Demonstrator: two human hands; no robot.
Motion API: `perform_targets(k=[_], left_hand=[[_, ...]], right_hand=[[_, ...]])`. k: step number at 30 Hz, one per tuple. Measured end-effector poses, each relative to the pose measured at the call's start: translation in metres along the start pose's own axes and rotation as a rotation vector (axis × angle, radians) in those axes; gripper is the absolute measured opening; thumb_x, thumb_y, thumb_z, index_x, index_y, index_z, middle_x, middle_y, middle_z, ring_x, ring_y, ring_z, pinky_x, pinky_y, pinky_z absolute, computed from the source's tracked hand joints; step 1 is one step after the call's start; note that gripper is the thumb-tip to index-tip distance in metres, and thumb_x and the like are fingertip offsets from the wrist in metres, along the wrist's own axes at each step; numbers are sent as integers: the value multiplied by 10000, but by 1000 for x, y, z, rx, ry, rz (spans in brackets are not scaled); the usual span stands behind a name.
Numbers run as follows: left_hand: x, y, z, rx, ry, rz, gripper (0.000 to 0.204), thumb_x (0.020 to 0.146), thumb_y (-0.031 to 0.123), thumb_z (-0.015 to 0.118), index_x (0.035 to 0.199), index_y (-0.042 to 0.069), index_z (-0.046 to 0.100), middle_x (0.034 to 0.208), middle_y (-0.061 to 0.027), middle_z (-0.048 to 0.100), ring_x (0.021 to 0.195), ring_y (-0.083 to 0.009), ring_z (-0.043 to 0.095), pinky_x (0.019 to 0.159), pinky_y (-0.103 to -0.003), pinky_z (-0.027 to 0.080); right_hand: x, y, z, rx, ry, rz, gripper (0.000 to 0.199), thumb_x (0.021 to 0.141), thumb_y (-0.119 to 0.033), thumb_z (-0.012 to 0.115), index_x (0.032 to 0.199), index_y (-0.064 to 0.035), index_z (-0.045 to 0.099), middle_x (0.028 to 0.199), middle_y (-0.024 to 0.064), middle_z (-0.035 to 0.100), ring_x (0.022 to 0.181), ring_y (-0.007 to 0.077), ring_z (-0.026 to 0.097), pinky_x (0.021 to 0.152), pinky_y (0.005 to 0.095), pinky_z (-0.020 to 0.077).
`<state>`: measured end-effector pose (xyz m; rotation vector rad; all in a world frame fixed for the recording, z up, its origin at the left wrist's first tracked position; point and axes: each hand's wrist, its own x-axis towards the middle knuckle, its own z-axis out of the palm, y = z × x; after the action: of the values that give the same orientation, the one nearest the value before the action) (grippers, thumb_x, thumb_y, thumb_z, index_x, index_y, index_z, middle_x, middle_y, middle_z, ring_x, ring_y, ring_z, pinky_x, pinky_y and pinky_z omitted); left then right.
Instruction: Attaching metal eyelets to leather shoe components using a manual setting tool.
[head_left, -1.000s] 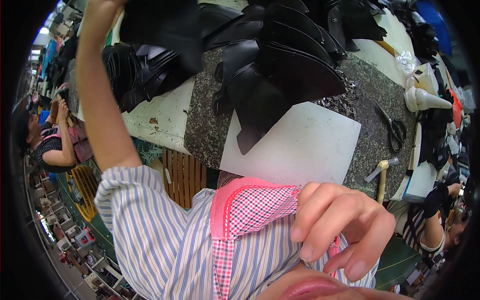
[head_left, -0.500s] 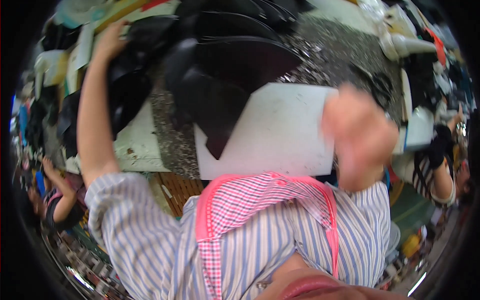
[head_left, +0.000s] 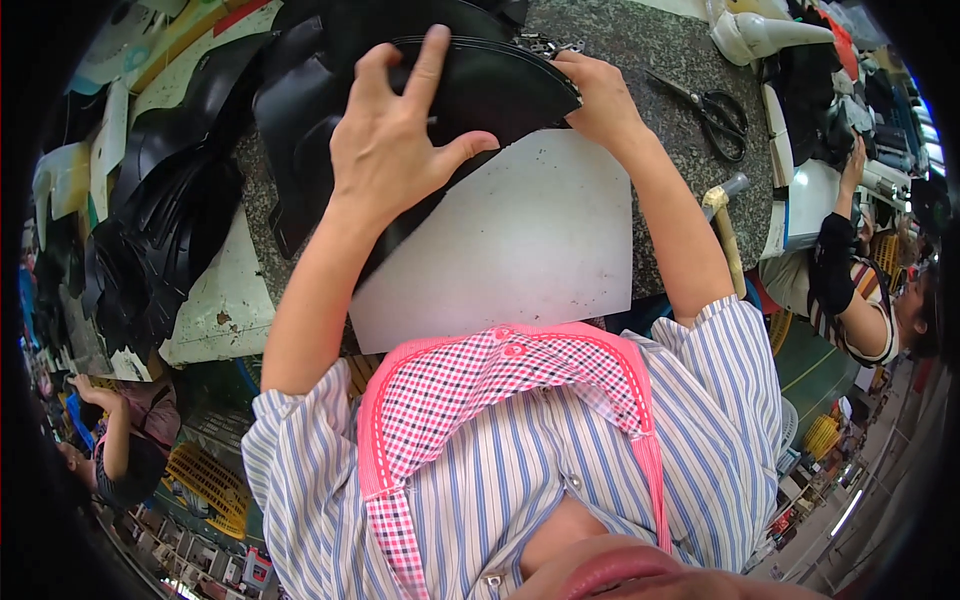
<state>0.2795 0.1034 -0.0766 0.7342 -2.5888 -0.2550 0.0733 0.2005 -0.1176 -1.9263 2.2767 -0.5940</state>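
A curved black leather piece (head_left: 480,85) lies at the far edge of a white cutting board (head_left: 520,240) on the speckled stone table (head_left: 650,60). My left hand (head_left: 395,140) presses flat on top of this piece, fingers spread. My right hand (head_left: 600,95) grips its right edge. More black leather pieces are stacked in a pile (head_left: 170,200) to the left of my left forearm.
Black scissors (head_left: 715,110) and a wooden-handled hammer (head_left: 725,225) lie right of my right arm. A white shoe last (head_left: 760,35) sits at the far right. One co-worker sits at the right (head_left: 850,280), another at lower left (head_left: 120,450).
My left hand came down from the far pile onto the black piece. My right hand rose from near my chest to the piece's right edge.
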Motion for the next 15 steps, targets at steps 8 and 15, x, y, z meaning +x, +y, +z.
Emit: perform_targets(k=[8, 15], left_hand=[[4, 5, 2, 40, -249, 482, 641, 678, 484, 616, 1207, 154, 468, 1148, -113, 435, 894, -238, 476, 686, -316, 470], [5, 16, -12, -29, -168, 362, 658, 625, 368, 706, 1208, 167, 478, 1099, -98, 462, 896, -244, 507, 675, -317, 470]], right_hand=[[-17, 14, 3, 272, 114, 32, 145, 683, -11, 619, 821, -50, 645, 767, 49, 593, 697, 168, 582, 627, 255, 458], [-13, 18, -15, 964, 241, 250, 37, 733, -65, 618, 748, -39, 640, 724, 10, 602, 621, 102, 565, 562, 221, 438]])
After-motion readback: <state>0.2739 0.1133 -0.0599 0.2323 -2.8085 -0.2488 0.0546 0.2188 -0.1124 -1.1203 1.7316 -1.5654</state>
